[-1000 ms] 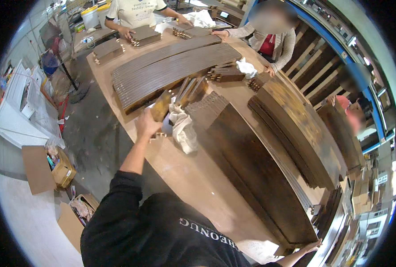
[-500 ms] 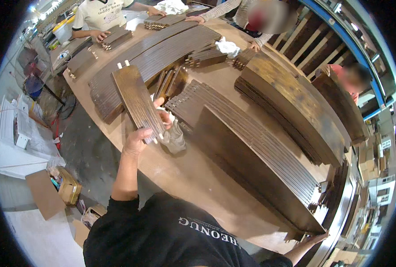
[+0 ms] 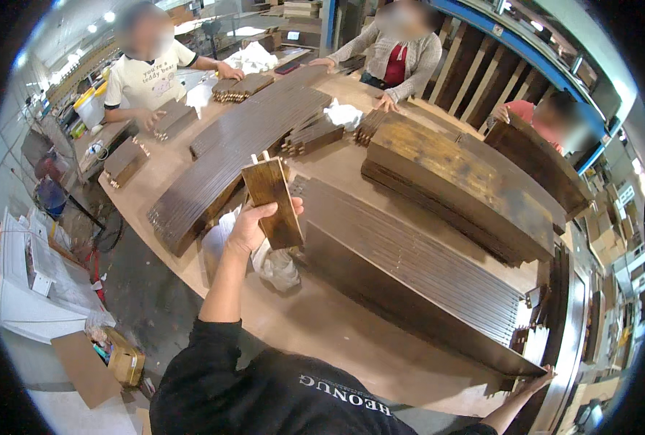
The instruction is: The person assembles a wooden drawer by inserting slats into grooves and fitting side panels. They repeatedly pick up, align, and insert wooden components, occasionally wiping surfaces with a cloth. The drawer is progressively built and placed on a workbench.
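My left hand (image 3: 253,223) grips a short, dark-brown wooden board (image 3: 272,201), raised above the table. Two pale dowels stick out of its upper end; my thumb lies across its face and my fingers curl round the far edge. At the lower right, my right hand (image 3: 539,380) is closed on the end corner of a long brown board (image 3: 417,304) standing on edge. Behind that board lies a row of long, narrow dark slats (image 3: 409,239). A crumpled whitish cloth (image 3: 275,268) rests on the table just below the short board.
Long slats (image 3: 235,130) lie across the table's far left. A stack of wide boards (image 3: 446,174) occupies the right. Bundles of short dowelled pieces (image 3: 243,87) sit along the far side. Two people stand opposite; another person at the right holds a dark board (image 3: 540,163).
My left hand has moved right and turned the short board, so a different face shows. My right hand stays at the long board's end. The view has shifted, showing more of the people opposite.
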